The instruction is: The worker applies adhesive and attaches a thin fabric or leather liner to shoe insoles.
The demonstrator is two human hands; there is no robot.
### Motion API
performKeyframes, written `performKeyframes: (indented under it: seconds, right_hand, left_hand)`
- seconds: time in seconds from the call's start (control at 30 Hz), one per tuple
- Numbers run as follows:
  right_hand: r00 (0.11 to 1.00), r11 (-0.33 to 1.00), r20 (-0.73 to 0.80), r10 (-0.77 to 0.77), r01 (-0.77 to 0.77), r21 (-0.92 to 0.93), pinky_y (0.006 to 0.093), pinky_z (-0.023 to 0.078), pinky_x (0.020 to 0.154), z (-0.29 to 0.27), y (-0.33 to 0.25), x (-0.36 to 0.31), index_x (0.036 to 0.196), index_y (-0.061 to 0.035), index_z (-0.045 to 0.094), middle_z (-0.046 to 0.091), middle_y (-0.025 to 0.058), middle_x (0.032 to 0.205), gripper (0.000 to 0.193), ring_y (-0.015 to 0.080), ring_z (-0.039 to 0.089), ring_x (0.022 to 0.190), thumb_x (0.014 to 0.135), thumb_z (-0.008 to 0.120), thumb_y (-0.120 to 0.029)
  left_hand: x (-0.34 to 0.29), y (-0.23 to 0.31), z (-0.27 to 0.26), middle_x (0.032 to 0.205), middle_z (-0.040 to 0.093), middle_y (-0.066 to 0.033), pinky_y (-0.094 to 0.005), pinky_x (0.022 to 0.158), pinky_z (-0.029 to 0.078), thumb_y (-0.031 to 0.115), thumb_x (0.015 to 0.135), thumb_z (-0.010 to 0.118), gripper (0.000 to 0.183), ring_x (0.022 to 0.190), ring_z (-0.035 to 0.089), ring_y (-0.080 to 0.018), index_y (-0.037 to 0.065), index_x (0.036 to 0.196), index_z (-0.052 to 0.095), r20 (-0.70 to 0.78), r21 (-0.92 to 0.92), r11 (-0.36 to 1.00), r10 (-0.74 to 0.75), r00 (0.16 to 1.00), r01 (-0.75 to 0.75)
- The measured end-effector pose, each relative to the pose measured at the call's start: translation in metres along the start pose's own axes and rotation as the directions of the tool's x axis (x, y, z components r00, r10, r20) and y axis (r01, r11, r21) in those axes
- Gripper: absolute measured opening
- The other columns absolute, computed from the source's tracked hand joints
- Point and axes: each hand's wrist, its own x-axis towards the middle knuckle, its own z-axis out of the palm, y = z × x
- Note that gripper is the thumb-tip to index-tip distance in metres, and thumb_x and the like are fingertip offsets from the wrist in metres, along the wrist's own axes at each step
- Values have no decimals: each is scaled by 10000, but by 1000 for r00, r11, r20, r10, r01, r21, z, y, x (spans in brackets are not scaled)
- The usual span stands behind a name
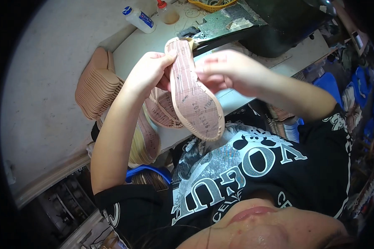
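Observation:
A shoe insole (199, 106) is held up in front of me, its pinkish woven underside facing up and a beige edge folded round its rim. My left hand (153, 68) pinches it at the narrower end, thumb on top. At its opposite edge, near the waist, my right hand (220, 74) has curled fingertips against the rim; the hand is partly smeared by motion. Beneath and left of the insole lie similar pink-faced pieces (164, 110) and a pile with yellowish edges (144, 143).
A tall stack of beige insoles (97, 89) leans by the wall. Behind stand a blue-capped bottle (139, 20), a red-tipped bottle (168, 15) and a yellow basket (214, 6). A green-topped plate (224, 25) adjoins a dark machine. A blue bin (167, 172) sits below the table edge.

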Motion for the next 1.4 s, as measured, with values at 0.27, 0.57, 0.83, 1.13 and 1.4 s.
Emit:
performKeyframes:
  seconds: [0.27, 0.57, 0.83, 1.13, 1.4]
  right_hand:
    - [994, 995, -40, -97, 96, -30, 250, 488, 839, 18, 18, -63, 1156, 41, 569, 663, 71, 1028, 350, 89, 610, 917, 887, 654, -166]
    - [974, 977, -98, -206, 211, 42, 226, 504, 751, 11, 20, -48, 1080, 48, 621, 680, 71, 949, 278, 77, 628, 814, 890, 641, -153]
    - [902, 741, 174, -395, 425, -520, 237, 475, 604, 66, 29, -49, 1018, -4, 653, 651, 64, 747, 214, 58, 584, 686, 875, 667, -163]
    - [771, 202, 494, -403, 601, -773, 454, 296, 1042, 68, 60, -25, 1331, -8, 417, 396, 207, 1389, 794, 368, 385, 1282, 662, 811, -172]
    - [777, 102, 475, -412, 557, -824, 460, 292, 1023, 68, 75, -34, 1339, -52, 405, 389, 173, 1382, 779, 346, 398, 1263, 681, 798, -193]
  left_hand:
    - [-18, 13, 7, 497, 578, -69, -204, 312, 368, 341, 930, 566, 389, 311, 469, -110, 42, 684, 591, -74, -102, 994, 41, 996, -48]
    - [-19, 20, -10, 429, 489, -4, -189, 303, 261, 349, 907, 612, 394, 283, 327, -56, 61, 644, 555, -73, -71, 993, 93, 993, -98]
    - [-71, 8, 35, 780, 590, -39, -214, 496, 395, 286, 1008, 404, 315, 566, 503, -80, 17, 1088, 547, -521, -531, 682, 204, 828, -503]
    - [-64, -80, 51, 649, 509, -83, -233, 519, 409, 386, 973, 454, 347, 553, 492, -143, 43, 920, 442, -421, -729, -64, 827, 373, -682]
    - [-56, -95, 60, 551, 493, -59, -224, 462, 381, 378, 929, 508, 331, 451, 460, -126, 75, 852, 397, -438, -598, -199, 892, 109, -776]
